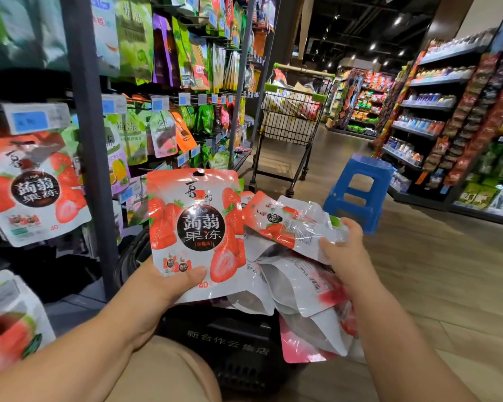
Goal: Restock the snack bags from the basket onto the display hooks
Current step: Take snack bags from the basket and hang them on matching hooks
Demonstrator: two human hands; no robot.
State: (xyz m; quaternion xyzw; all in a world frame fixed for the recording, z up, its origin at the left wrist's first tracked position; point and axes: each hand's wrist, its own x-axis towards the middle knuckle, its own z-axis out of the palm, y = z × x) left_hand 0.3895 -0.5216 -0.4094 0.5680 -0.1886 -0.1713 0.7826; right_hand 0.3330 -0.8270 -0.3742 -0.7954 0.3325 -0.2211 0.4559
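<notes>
Basket (227,335) at 6 o'clock, under hands. Left hand (169,288) pinches single strawberry bag (196,227) by lower edge, thumb on front. Right hand (346,256), 3 o'clock, grips spare bags (296,274). Matching hung bags (35,181) at 9 o'clock: align hang hole (196,173), slide on, label outward.

The near red-and-white strawberry foil pouch (196,227) is showing 蒟蒻果冻 on a black circle, with 40% below. The matching hanging pouch (35,190) at left is repeating those characters. The black plastic basket (230,340) is reading 新合作云集店.
</notes>
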